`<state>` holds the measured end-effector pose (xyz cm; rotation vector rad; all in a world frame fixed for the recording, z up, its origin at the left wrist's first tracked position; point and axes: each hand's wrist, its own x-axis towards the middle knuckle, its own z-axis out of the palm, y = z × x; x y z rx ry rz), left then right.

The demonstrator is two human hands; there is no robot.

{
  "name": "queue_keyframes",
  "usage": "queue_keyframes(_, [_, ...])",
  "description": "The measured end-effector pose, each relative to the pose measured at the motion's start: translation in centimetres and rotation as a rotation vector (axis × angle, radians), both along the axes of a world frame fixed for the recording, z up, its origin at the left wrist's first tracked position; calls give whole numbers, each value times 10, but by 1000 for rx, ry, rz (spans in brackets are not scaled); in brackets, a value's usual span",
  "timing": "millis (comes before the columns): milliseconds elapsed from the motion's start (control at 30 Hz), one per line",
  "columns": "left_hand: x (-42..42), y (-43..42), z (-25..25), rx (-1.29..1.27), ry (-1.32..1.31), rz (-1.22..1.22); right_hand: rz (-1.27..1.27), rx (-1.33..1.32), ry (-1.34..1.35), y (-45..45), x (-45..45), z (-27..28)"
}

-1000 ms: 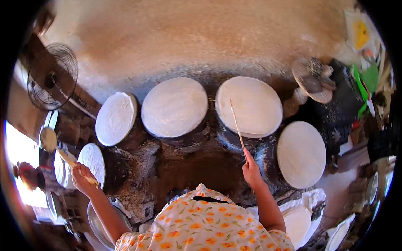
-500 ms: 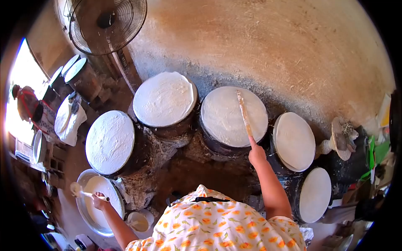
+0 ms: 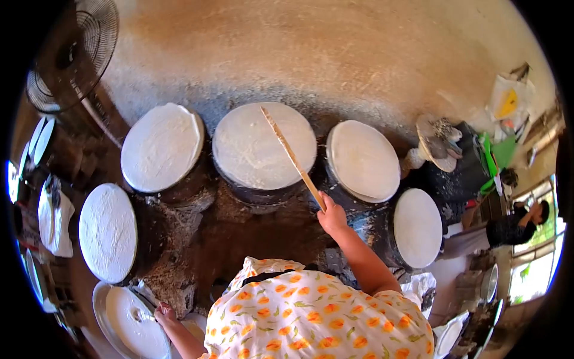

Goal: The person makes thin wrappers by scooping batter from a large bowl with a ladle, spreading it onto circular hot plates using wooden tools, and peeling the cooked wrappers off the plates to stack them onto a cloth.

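My right hand (image 3: 332, 214) is closed round the near end of a long flat wooden stick (image 3: 293, 157). The stick slants up and left across the middle round white cooking top (image 3: 251, 134); whether it touches the surface I cannot tell. Low on the left, my left hand (image 3: 165, 314) grips the handle of a ladle (image 3: 141, 315). The ladle's head is at the white liquid in a wide metal basin (image 3: 103, 299), partly sunk or hidden. White round tops (image 3: 161, 146) flank the middle one, with a smooth white top (image 3: 363, 160) nearest my right hand.
Further white tops stand at the left (image 3: 107, 233) and right (image 3: 417, 227). A standing fan (image 3: 72, 54) is at the upper left. Behind the drums rises a stained wall (image 3: 311, 48). Another person (image 3: 514, 227) is at the far right, near a window.
The view has swung right, bringing another person in. My left hand has brought the ladle from beyond the basin's rim to the liquid. My right hand has drawn back with the stick.
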<state>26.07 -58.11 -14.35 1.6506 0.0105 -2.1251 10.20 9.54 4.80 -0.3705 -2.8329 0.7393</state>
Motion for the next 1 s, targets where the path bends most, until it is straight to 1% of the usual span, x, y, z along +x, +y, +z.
queue_keyframes(33, [-4, -3, -13, -8, 63, -67, -73, 90, -114, 16, 4, -2])
queue_keyframes(67, [-5, -4, -17, -20, 184, -172, -140, 128, -160, 25, 10, 10])
queue_keyframes(100, [-4, -5, -20, -11, 262, -282, -135, 198, -79, 41, 17, 4])
queue_keyframes(133, [-6, -4, -26, -9, 262, -292, -124, 268, 5, 58, 23, -1])
queue_keyframes(167, [-14, 11, -10, -30, 224, -270, -43, 314, 91, 70, 30, 5])
queue_keyframes(200, [-20, 27, 9, -51, 187, -245, -49, 314, 92, 79, 33, 8])
queue_keyframes(267, [-22, 41, 18, -25, 221, -273, 0, 371, 201, 91, 39, 12])
queue_keyframes(300, [-23, 48, 20, -72, 178, -256, 14, 424, 112, 95, 41, 16])
queue_keyframes(333, [-25, 53, 22, -119, 136, -240, 8, 422, 113, 102, 40, 12])
queue_keyframes(367, [-26, 42, 4, -120, 138, -246, 5, 476, 77, 110, 38, 4])
queue_keyframes(400, [-23, 17, -34, -99, 101, -250, 2, 530, 42, 117, 34, 0])
queue_keyframes(433, [-21, 3, -55, -77, 65, -254, -4, 530, 45, 124, 31, 0])
queue_keyframes(533, [-26, 3, -61, -101, 49, -309, -11, 496, 34, 148, 18, 5])
queue_keyframes(600, [-22, 7, -71, -75, 76, -302, -67, 295, 121, 169, 8, 12])
queue_keyframes(633, [-22, 9, -77, -51, 100, -288, -123, 248, 135, 180, 4, 22])
queue_keyframes(667, [-25, 16, -68, -47, 102, -294, -180, 200, 149, 190, 0, 36])
queue_keyframes(700, [-36, 47, -19, -39, 136, -317, -182, 203, 246, 218, -6, 30])
queue_keyframes(733, [-46, 66, 11, -30, 171, -340, -217, 117, 258, 228, -6, 47])
queue_keyframes(767, [-48, 65, 5, -24, 174, -348, -238, 104, 314, 224, -3, 72])
queue_keyframes(800, [-49, 62, -4, 31, 238, -376, -317, 29, 317, 219, -2, 95])
queue_keyframes(833, [-53, 62, -9, 88, 300, -405, -327, -1, 321, 225, -1, 108])
queue_keyframes(867, [-61, 69, -8, 99, 301, -420, -340, -29, 327, 231, 2, 121])
queue_keyframes(933, [-78, 87, -6, -54, 165, -464, -391, -81, 365, 232, 10, 144])
queue_keyframes(967, [-86, 88, -13, 27, 206, -510, -406, -81, 397, 226, 15, 158])
queue_keyframes(1000, [-94, 97, -13, 39, 209, -534, -446, -164, 410, 216, 22, 176])
